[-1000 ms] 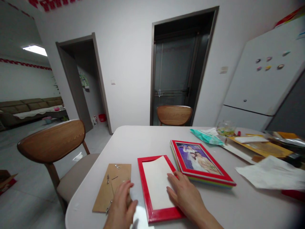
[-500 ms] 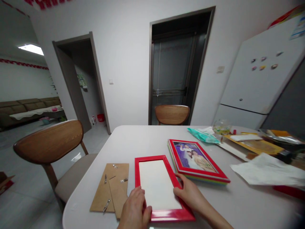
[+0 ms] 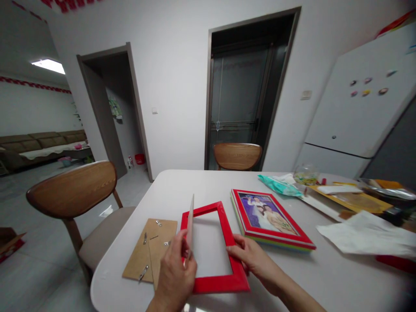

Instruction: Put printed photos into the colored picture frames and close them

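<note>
An empty red picture frame is tilted up off the white table, its far end raised. My right hand grips the frame's right side. My left hand pinches a white sheet that stands on edge at the frame's left side. A brown backing board with metal clips lies flat just left of the frame. To the right lies a stack of frames, the top one red with a photo in it.
A wooden chair stands at the table's left and another chair at the far end. White paper, a teal packet, a glass bowl and yellow items crowd the right side. A fridge stands behind.
The frame lay flat with the white sheet in it; now its far end is lifted and the sheet stands on edge in my left hand. My right hand stays on the frame's right side.
</note>
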Demonstrator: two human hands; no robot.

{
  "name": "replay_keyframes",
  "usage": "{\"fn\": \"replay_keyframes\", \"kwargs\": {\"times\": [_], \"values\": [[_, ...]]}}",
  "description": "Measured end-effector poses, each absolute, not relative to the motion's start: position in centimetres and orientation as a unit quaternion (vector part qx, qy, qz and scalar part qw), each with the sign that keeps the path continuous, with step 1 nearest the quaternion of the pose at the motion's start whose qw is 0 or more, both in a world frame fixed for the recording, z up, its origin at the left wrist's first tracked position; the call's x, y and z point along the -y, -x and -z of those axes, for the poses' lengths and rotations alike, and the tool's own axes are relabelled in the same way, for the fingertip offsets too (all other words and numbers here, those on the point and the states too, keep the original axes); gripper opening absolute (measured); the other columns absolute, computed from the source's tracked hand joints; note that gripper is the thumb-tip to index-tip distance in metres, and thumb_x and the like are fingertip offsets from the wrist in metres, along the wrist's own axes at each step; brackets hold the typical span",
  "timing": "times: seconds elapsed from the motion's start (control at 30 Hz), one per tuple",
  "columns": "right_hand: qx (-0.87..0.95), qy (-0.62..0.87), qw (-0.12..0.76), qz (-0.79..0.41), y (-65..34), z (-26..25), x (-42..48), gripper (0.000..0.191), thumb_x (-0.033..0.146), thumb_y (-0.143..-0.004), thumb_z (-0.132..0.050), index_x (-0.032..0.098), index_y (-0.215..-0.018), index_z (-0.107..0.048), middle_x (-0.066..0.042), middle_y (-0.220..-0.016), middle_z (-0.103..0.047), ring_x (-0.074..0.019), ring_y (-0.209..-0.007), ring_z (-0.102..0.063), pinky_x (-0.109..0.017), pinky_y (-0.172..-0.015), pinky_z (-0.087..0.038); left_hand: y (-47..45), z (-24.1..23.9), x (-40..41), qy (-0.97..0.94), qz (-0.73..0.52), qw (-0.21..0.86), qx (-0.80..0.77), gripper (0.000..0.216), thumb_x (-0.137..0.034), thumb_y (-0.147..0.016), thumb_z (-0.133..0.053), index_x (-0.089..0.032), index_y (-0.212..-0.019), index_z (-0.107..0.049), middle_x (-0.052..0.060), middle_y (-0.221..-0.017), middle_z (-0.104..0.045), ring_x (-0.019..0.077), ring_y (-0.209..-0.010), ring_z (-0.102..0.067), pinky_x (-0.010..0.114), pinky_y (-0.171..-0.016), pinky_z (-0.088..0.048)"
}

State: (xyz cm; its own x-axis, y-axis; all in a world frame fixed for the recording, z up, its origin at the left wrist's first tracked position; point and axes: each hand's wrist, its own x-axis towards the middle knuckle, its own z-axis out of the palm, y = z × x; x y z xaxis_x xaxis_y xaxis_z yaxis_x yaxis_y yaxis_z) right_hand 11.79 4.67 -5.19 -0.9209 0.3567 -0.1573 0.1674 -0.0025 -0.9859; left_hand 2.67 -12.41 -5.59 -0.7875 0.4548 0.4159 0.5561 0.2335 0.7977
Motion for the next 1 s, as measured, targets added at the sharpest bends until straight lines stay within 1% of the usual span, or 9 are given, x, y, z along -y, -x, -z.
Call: {"fn": "replay_keyframes", "kwargs": {"times": [0.13, 0.23, 0.4, 0.5, 0.57, 0.67, 0.77, 0.9, 1.0], "values": [[0.849, 0.248, 0.096, -0.457, -12.4, 8.6, -6.6, 0.042, 0.025, -0.065, -0.044, 0.009, -0.103, -0.051, 0.002, -0.053, -0.053, -0.0127, -0.047, -0.048, -0.021, -0.043, -0.030, 0.1, 6.7, 15.9, 0.157, 0.596, 0.016, 0.787, 0.048, -0.017, -0.063, -0.053, -0.019, -0.110, -0.042, 0.005, -0.096, -0.060, 0.0210, -0.080, -0.059, 0.029, -0.070, -0.046], [0.904, 0.268, 0.116, -0.314, -12.9, 9.8, -7.4, 0.049, 0.027, -0.067, -0.042, 0.010, -0.113, -0.048, -0.003, -0.065, -0.061, -0.0179, -0.061, -0.056, -0.024, -0.055, -0.037, 1.3, 8.2, 17.6, 0.146, 0.581, -0.029, 0.800, 0.047, -0.020, -0.062, -0.054, -0.016, -0.108, -0.044, 0.006, -0.099, -0.061, 0.0228, -0.086, -0.058, 0.030, -0.075, -0.044], [0.939, 0.268, 0.061, -0.204, -13.2, 9.3, -7.0, 0.046, 0.032, -0.071, -0.040, 0.013, -0.112, -0.050, -0.010, -0.083, -0.064, -0.0228, -0.076, -0.059, -0.027, -0.063, -0.040, 1.3, 8.8, 18.4, 0.227, 0.363, -0.069, 0.901, 0.048, -0.030, -0.071, -0.047, -0.017, -0.117, -0.041, 0.009, -0.101, -0.061, 0.0262, -0.087, -0.058, 0.036, -0.073, -0.044], [0.945, 0.274, 0.047, -0.172, -13.3, 9.2, -6.8, 0.047, 0.032, -0.072, -0.039, 0.012, -0.113, -0.048, -0.012, -0.089, -0.063, -0.0249, -0.080, -0.058, -0.030, -0.066, -0.041, 0.9, 8.1, 18.4, 0.243, 0.219, -0.046, 0.944, 0.048, -0.032, -0.074, -0.042, -0.014, -0.119, -0.041, 0.013, -0.103, -0.061, 0.0289, -0.089, -0.058, 0.041, -0.075, -0.043], [0.945, 0.279, 0.060, -0.162, -13.3, 9.0, -6.7, 0.047, 0.033, -0.072, -0.039, 0.012, -0.114, -0.048, -0.013, -0.098, -0.060, -0.0257, -0.085, -0.057, -0.032, -0.068, -0.041, 0.7, 7.9, 18.4, 0.262, 0.189, -0.017, 0.946, 0.047, -0.032, -0.075, -0.040, -0.013, -0.117, -0.043, 0.014, -0.108, -0.057, 0.0281, -0.095, -0.055, 0.042, -0.080, -0.041], [0.944, 0.247, 0.111, -0.186, -12.9, 8.4, -6.0, 0.045, 0.032, -0.073, -0.040, 0.013, -0.113, -0.049, -0.013, -0.104, -0.057, -0.0233, -0.086, -0.055, -0.032, -0.072, -0.041, 0.3, 8.2, 18.3, 0.321, 0.195, 0.019, 0.926, 0.044, -0.030, -0.073, -0.043, -0.013, -0.113, -0.047, 0.012, -0.112, -0.055, 0.0249, -0.103, -0.050, 0.039, -0.086, -0.040], [0.931, 0.189, 0.139, -0.279, -11.3, 8.1, -4.9, 0.044, 0.028, -0.073, -0.041, 0.012, -0.114, -0.048, -0.010, -0.091, -0.060, -0.0188, -0.077, -0.056, -0.029, -0.071, -0.041, -0.1, 9.0, 17.9, 0.401, 0.207, 0.037, 0.892, 0.049, -0.024, -0.067, -0.048, -0.016, -0.116, -0.045, 0.011, -0.118, -0.050, 0.0237, -0.110, -0.044, 0.039, -0.092, -0.037], [0.860, 0.182, 0.137, -0.457, -7.6, 9.5, -3.4, 0.052, 0.023, -0.070, -0.044, 0.011, -0.120, -0.039, -0.006, -0.082, -0.060, -0.0124, -0.057, -0.054, -0.023, -0.053, -0.040, -0.6, 10.3, 17.4, 0.462, 0.208, 0.044, 0.861, 0.058, -0.014, -0.062, -0.049, -0.017, -0.119, -0.042, 0.010, -0.127, -0.042, 0.0245, -0.116, -0.038, 0.041, -0.095, -0.035], [0.769, 0.194, 0.151, -0.590, -5.1, 10.0, -2.1, 0.059, 0.013, -0.065, -0.044, 0.012, -0.123, -0.032, 0.003, -0.060, -0.053, -0.0080, -0.043, -0.045, -0.018, -0.041, -0.031, -0.8, 10.9, 16.8, 0.502, 0.214, 0.064, 0.835, 0.065, -0.013, -0.060, -0.049, -0.014, -0.124, -0.036, 0.013, -0.130, -0.037, 0.0266, -0.119, -0.034, 0.044, -0.095, -0.034]]}}
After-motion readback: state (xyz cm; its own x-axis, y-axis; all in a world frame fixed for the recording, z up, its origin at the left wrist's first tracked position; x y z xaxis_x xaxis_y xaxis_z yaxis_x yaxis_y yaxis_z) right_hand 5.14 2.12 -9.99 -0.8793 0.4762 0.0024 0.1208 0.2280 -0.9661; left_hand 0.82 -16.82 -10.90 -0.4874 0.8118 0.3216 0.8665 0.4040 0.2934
